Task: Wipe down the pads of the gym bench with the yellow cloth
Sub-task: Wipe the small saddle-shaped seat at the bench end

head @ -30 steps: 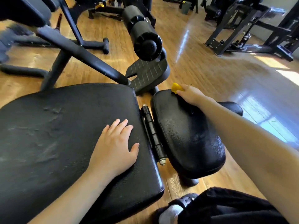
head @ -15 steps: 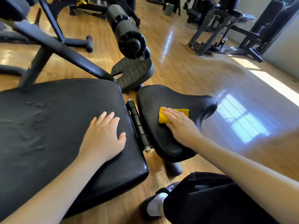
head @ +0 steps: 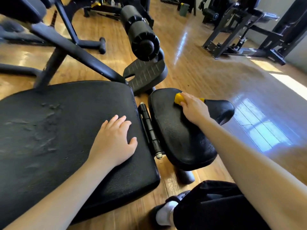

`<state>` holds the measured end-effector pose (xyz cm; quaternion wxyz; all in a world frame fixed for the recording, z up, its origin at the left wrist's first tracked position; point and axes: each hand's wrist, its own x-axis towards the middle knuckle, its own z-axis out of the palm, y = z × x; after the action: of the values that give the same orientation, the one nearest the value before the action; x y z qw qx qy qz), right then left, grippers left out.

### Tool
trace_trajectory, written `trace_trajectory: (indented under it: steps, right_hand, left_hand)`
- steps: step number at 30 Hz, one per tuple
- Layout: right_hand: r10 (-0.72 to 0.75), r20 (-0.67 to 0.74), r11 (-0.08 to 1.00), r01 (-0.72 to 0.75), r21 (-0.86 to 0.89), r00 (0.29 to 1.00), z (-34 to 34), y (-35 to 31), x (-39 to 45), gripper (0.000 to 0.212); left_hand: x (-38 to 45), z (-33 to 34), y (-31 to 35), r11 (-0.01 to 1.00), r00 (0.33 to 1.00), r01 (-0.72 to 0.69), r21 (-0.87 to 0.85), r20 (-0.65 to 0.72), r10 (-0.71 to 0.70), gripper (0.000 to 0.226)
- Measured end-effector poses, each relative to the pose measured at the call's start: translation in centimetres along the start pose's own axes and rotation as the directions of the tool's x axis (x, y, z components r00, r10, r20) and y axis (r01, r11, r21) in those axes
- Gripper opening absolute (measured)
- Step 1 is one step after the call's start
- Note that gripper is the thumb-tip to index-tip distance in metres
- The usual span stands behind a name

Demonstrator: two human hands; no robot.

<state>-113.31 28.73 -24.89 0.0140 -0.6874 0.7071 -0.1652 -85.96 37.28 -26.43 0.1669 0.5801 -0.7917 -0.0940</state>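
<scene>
While hands (head: 193, 107) press, crumpled yellow cloth (head: 179, 99), pebbled pad (head: 179, 133)

Two pads (head: 66, 130) (head: 179, 135); one cloth (head: 178, 99); two hands (head: 114, 140) (head: 194, 108).
</scene>
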Motion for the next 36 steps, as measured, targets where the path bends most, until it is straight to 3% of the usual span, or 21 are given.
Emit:
trace_trajectory:
  steps: [3, 7, 12, 17, 21, 23, 27, 29, 32, 36]
  right_hand:
    - [0.071, -0.034, 0.997, -0.071, 0.016, 0.997, 0.4, -1.0, -0.2, 0.040]
    - [0.023, 0.034, 0.999, -0.024, 0.030, 0.999, 0.6, -2.1, -3.0, 0.043]
    - [-0.152, 0.119, 0.984, 0.139, 0.108, 0.981, -0.8, -2.4, -10.1, 0.043]
    - [-0.362, 0.194, 0.929, 0.335, 0.158, 0.912, -2.0, 0.2, -13.3, 0.045]
    - [-0.138, 0.084, 0.982, 0.125, 0.140, 0.987, -3.4, 4.2, -7.3, 0.037]
    - [-0.091, 0.007, 0.987, 0.089, 0.134, 0.996, -3.9, 6.0, -4.7, 0.026]
    - [0.169, -0.172, 0.975, -0.140, 0.170, 0.970, -2.8, 5.8, -2.5, 0.031]
    - [0.251, -0.189, 0.961, -0.221, 0.167, 0.949, -2.2, 5.0, -2.9, 0.035]
    - [0.264, -0.106, 0.956, -0.246, 0.158, 0.959, -1.9, 3.4, -4.7, 0.040]
    - [0.148, -0.026, 0.976, -0.142, 0.165, 0.989, -1.5, 0.7, -9.8, 0.041]
  left_hand:
    - [0.0, -0.1, 0.1, 1.000, 1.000, 0.005, -0.007, 0.003, -0.005, 0.052]
    - [0.0, -0.3, 0.1, 1.000, 1.000, 0.013, -0.016, 0.012, -0.013, 0.053]
    - [-0.1, -0.2, -0.2, 1.000, 0.999, 0.007, -0.011, 0.032, -0.007, 0.055]
    - [0.0, 0.0, -0.3, 1.000, 1.000, 0.002, -0.012, 0.030, -0.001, 0.055]
    - [-0.1, 0.1, -0.5, 1.000, 1.000, 0.002, -0.018, 0.023, -0.002, 0.055]
    - [0.0, 0.1, -0.4, 1.000, 1.000, 0.005, -0.025, 0.015, -0.005, 0.054]
    - [0.1, 0.1, -0.1, 1.000, 1.000, 0.001, 0.000, 0.002, -0.001, 0.053]
    - [0.0, 0.0, 0.0, 1.000, 1.000, 0.002, 0.000, 0.008, -0.002, 0.054]
    - [-0.1, -0.2, 0.0, 1.000, 1.000, 0.000, 0.014, 0.015, 0.000, 0.055]
    - [-0.2, -0.3, 0.1, 1.000, 1.000, 0.000, 0.022, 0.027, -0.001, 0.056]
